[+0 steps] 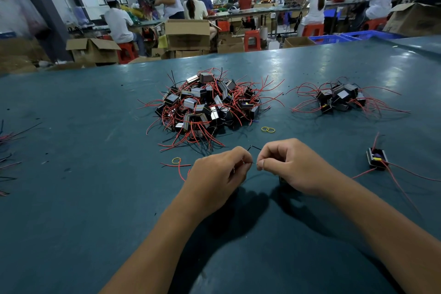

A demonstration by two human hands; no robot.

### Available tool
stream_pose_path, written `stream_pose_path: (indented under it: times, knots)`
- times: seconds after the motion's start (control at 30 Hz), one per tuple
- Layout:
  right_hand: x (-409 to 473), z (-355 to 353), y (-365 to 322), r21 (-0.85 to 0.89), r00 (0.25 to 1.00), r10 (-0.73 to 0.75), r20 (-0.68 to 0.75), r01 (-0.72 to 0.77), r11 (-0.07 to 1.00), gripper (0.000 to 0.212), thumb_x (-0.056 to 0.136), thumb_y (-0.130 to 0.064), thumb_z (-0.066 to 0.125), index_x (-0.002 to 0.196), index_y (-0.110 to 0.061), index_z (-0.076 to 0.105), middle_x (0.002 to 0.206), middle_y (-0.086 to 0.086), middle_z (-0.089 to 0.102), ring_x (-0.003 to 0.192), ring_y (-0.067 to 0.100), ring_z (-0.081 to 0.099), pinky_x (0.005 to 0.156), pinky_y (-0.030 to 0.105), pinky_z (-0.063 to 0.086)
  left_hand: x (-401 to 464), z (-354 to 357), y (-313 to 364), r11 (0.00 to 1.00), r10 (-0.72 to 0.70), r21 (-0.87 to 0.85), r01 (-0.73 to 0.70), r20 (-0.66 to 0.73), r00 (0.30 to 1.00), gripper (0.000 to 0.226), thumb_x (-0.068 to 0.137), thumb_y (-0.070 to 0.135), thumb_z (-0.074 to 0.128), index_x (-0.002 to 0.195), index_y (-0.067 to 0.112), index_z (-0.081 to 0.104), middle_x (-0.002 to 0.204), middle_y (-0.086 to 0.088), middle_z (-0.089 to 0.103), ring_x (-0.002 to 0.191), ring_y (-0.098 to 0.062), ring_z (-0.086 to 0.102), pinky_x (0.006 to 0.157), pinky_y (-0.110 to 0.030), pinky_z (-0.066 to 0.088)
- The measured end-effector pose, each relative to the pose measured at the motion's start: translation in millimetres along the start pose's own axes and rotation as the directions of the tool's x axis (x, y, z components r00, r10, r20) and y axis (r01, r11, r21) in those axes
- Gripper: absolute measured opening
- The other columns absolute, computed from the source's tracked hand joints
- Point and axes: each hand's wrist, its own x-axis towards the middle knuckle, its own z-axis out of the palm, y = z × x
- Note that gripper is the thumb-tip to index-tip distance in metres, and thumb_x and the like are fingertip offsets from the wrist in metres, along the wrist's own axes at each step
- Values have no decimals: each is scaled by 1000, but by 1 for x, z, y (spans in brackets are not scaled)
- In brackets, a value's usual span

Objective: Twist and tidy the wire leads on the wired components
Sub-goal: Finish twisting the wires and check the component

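Observation:
My left hand and my right hand meet near the table's middle, both pinched on the thin wire leads of one small black component, whose body is mostly hidden under my right palm. Red leads trail out to the left of my left hand. Behind my hands lies a big pile of black wired components with red and black leads. A smaller pile sits at the back right. One single component with red leads rests to the right of my right hand.
The teal table carries yellow rubber bands behind my hands and another band at the left. Loose wires lie at the left edge. Beyond the table, people sit at benches among cardboard boxes and red stools.

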Motion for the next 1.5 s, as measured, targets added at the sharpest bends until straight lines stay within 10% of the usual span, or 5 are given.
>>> stream_pose_path:
  times: [0.5, 0.97, 1.23, 1.5]
  knots:
    - [-1, -2, -3, -63, 996, 10, 84, -5, 998, 17, 88, -10, 66, 71, -15, 67, 49, -11, 48, 44, 2, 34, 47, 12, 28, 2, -3, -9, 981, -59, -171, 92, 190, 980, 11, 87, 23, 56, 92, 26, 65, 71, 8, 61, 65, -11, 51, 64, -42, 49]
    - [-1, -3, 0, -47, 998, 1, 68, 3, 999, 16, 89, -9, 66, 73, -13, 67, 48, -13, 47, 43, 1, 36, 46, 9, 28, 2, 1, -5, 997, 12, -78, -9, 44, 999, 2, 90, 24, 69, 92, 22, 71, 66, 15, 51, 61, -7, 42, 58, -38, 47]
    - [1, -5, 7, 56, 1000, 21, -20, -20, 998, 19, 91, -9, 64, 73, -17, 64, 47, -14, 41, 41, 1, 31, 42, 11, 27, 3, 5, -9, 946, -115, -291, 145, 117, 986, 15, 95, 24, 67, 107, 14, 69, 67, 16, 58, 59, 0, 51, 61, -16, 42]
    - [2, -3, 9, 122, 999, 8, -32, -4, 993, 34, 85, -54, 67, 81, -20, 63, 56, -9, 38, 50, 8, 30, 46, 17, 27, 3, 6, -7, 929, -157, -320, 183, 106, 982, 7, 94, 18, 68, 88, 15, 71, 66, 9, 65, 59, -2, 56, 61, -14, 43]
